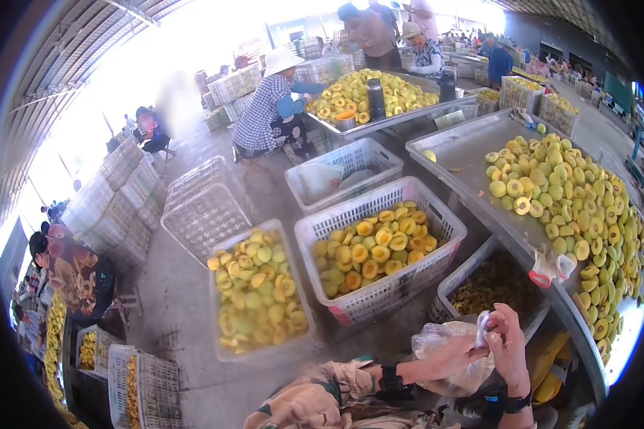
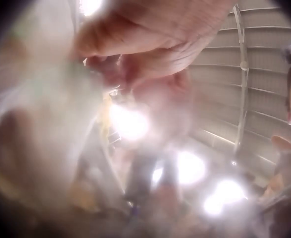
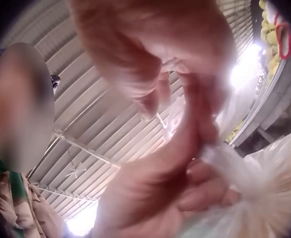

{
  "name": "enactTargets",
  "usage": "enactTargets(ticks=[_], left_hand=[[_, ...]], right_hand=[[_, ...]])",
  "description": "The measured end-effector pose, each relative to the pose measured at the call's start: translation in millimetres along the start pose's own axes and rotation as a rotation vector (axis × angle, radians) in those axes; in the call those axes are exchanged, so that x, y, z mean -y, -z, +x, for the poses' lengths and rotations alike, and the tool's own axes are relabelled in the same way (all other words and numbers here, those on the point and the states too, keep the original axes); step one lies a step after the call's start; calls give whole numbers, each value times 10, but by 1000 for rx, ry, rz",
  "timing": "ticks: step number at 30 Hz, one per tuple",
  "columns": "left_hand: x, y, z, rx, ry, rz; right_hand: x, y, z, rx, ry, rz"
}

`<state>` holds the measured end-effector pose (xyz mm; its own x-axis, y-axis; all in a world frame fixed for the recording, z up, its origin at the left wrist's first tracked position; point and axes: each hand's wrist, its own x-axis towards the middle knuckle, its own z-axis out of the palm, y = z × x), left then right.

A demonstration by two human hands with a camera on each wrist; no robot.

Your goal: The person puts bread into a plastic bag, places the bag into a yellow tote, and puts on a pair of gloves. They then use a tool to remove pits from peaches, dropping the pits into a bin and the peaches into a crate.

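**Thin plastic bag (image 3: 269, 186): soft and floppy, so hold it by the neck**

There's one metal bench (image 1: 465, 146) close by on the right, with a big heap of fruit (image 1: 576, 204) on it. Four crates sit nearest: a front crate (image 1: 401, 294) and a left crate (image 1: 265, 350) both loaded with fruit halves, a back crate (image 1: 350, 196) with something pale inside, and a low crate (image 1: 447, 289) beside the bench edge with dark bits in it. More beyond, but I can't count those.

Then the one bag, low in front of the person, near that low crate. I'd guess it's super light, a bit slippery and easy to tear, so grip the bunched neck, not the loose sides. Can't tell what's in it, if anything.

Two hands: the left hand (image 1: 451, 357) has its fingers curled round the neck, the right hand (image 1: 509, 350) looks to be pinching the thin end. Two black wristbands (image 1: 391, 379), one per wrist. Fruit halves? Way too many to count.
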<state>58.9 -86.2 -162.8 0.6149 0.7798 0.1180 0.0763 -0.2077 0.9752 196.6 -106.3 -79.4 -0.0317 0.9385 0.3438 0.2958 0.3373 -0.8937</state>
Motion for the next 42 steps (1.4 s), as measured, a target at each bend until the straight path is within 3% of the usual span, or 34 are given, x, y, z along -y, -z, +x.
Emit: enactTargets(ticks=[4, 7, 10, 11, 13, 16, 17, 20, 21, 24, 27, 29, 33, 35, 42], left_hand=[[-4, 92, -39, 9, -17, 87], [46, 100, -52, 58, 75, -1], [-43, 136, -73, -65, 73, 9], [-101, 173, -64, -23, 162, 73], [-195, 231, -83, 72, 340, 200], [-69, 244, -62, 121, 313, -244], [-159, 299, -61, 159, 371, -160], [-266, 332, -93, 247, 194, -127], [-264, 347, -95, 271, 237, -175], [-206, 341, -129, 196, 77, -123], [-140, 263, -101, -39, -481, 540], [-108, 148, -141, -139, -455, 550], [-58, 27, -203, -220, -311, 552], [5, 76, -221, -175, -320, 632], [-109, 170, -255, -136, -435, 627]], right_hand=[[-230, 162, -103, 256, -85, -109], [-252, 254, -194, 204, -229, -165], [-231, 367, -258, 115, -330, -158], [-224, 399, -267, 74, -350, -142], [-215, 454, -298, 129, -369, 118], [-94, 419, -272, 75, -420, 494], [-95, 347, -250, 41, -432, 623], [-306, 238, -301, 272, -350, 162], [-360, 217, -317, 266, -358, 167], [-473, 189, -347, 280, -383, 134], [-530, 153, -382, 296, -453, 139], [-550, 117, -401, 268, -541, 307], [-505, 112, -396, 262, -487, 125], [-371, 170, -372, 316, -444, -57], [-391, 146, -374, 337, -234, -234]])
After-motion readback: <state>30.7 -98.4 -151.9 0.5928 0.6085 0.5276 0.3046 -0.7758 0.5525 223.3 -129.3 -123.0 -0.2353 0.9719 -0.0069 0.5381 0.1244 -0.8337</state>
